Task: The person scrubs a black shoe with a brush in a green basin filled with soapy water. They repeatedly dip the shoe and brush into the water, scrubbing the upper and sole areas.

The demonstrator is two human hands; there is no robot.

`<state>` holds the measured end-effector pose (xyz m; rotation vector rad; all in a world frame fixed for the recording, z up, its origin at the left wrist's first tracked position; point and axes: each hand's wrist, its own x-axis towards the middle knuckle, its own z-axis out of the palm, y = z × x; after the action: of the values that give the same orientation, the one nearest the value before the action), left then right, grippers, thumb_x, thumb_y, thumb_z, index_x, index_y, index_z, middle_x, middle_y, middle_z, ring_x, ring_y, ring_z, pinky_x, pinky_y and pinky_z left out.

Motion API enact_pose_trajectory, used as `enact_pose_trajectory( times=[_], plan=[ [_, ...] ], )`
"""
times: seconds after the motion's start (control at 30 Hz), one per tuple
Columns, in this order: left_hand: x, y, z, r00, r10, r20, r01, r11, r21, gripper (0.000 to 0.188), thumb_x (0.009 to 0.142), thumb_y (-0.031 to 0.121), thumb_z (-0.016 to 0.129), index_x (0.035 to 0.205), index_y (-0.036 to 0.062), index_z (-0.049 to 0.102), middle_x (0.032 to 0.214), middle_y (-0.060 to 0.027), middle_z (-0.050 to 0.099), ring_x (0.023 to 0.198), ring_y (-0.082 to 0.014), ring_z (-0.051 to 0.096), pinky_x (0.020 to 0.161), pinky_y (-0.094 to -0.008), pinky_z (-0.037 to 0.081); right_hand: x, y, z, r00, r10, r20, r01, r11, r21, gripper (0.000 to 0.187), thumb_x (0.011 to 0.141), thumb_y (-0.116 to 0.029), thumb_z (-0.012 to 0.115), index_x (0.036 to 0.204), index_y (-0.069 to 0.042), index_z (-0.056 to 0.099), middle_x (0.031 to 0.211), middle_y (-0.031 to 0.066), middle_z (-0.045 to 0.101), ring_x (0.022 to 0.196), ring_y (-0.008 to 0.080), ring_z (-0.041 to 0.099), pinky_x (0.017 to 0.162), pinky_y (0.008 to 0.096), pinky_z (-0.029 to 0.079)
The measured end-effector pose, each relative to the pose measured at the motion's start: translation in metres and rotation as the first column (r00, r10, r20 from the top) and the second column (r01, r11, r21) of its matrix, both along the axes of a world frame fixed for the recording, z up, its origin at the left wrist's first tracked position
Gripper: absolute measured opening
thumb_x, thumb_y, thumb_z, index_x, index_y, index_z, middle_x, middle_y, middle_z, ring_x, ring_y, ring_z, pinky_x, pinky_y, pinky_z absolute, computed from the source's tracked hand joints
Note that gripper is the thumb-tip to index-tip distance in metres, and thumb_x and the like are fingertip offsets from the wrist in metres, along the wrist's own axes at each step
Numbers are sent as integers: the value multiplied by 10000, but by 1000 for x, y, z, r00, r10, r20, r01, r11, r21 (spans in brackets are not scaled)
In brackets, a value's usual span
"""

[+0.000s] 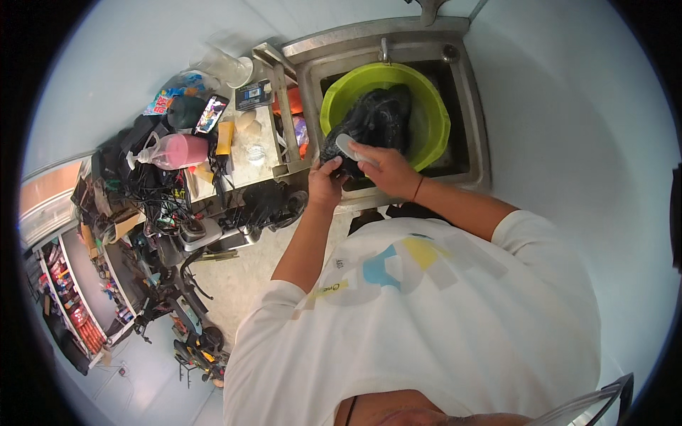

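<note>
A dark wet cloth item (380, 117), streaked with whitish suds, hangs partly over the near-left rim of a lime-green basin (439, 106). My left hand (326, 184) is closed on its near edge, at the left of the rim. A pale grey scrub brush (345, 145) rests against the cloth in the grip of my right hand (388, 170); its bristles are hidden. Some water shows at the right inside the basin. Whether the cloth is a garment or a bag cannot be made out.
The basin stands in a metal sink (477, 128) below a tap (384, 50). On a cluttered table to the left are a pink pump bottle (181, 151), a lit phone (211, 114), a yellow tube (224, 138) and tangled black cables (160, 192). A wall rises at the right.
</note>
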<state>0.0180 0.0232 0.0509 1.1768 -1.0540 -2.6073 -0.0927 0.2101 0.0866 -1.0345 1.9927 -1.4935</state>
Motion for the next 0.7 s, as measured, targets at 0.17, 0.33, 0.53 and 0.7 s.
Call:
enact_pose_trajectory(
  times=[0.17,0.33,0.53,0.7],
  plan=[
    [-10,-3,8,995,-73,-73,72,997,-12,624,900,150,752,1493,114,560,1406,-98,675,1308,-302,655,1053,-510,566,-45,4,-43,953,-265,147,243,959,148,456,1049,-110,625,1499,-33,608,1445,241,667,1352,305,657,1135,361,487],
    [-9,-17,6,992,-56,-115,58,998,11,535,894,165,781,1399,108,613,1318,-75,708,1194,-255,694,904,-425,617,-36,-1,-24,948,-267,172,246,960,132,472,1043,-92,617,1513,-47,598,1459,235,661,1344,295,663,1137,356,487],
    [-13,-5,6,985,41,-168,-8,981,193,559,894,188,785,1418,97,611,1319,-65,718,1207,-262,696,995,-427,589,-16,-9,-4,982,-176,-64,173,984,-50,485,1010,-134,645,1491,-73,621,1413,238,672,1285,395,669,1073,409,543],
    [-16,-2,11,986,5,-169,21,989,150,593,902,201,779,1450,86,583,1402,-81,689,1306,-273,656,1030,-454,573,-52,-3,-24,936,-351,31,323,890,322,493,992,-202,662,1484,-170,645,1298,265,700,1181,440,696,989,465,565]
  ],
)
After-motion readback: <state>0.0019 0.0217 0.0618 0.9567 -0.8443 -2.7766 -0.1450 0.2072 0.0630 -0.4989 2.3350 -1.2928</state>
